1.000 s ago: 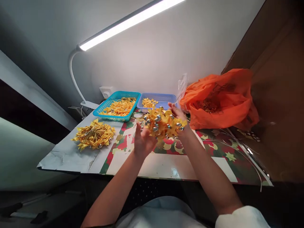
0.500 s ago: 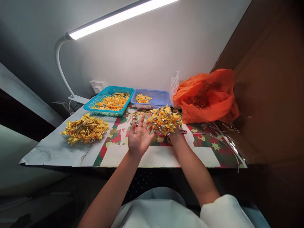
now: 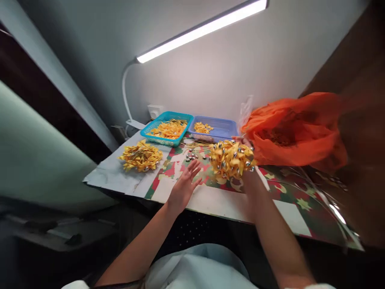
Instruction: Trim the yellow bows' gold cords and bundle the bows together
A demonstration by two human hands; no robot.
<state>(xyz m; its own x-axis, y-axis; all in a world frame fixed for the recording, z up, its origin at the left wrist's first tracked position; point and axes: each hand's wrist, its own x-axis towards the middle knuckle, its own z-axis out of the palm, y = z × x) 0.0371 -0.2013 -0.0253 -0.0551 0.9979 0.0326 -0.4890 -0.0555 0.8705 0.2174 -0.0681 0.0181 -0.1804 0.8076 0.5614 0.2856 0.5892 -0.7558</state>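
Note:
My right hand [image 3: 243,140] grips a bunch of yellow ribbon flowers [image 3: 231,159] with shiny silver beads or bells at their centres. The bunch hides most of that hand; some fingers show behind its top edge. Apart from the bunch, my left hand [image 3: 185,185] is held over the front of the table with its fingers spread and nothing in it. Just beyond those fingertips lie several loose silver beads [image 3: 191,155]. A second bunch of yellow ribbon flowers [image 3: 141,155] rests on the white sheet at the left, its gold stems facing up.
At the back stand a turquoise basket [image 3: 144,134] of yellow flowers and a purple basket [image 3: 227,127] with a few more. Gold wire stems [image 3: 198,145] lie before them. An orange plastic bag [image 3: 300,148] fills the right side. A lamp [image 3: 125,96] arches above.
The view has swung left, so the table appears farther right. The held bunch has moved away from my left hand toward the orange bag. My left hand stays open.

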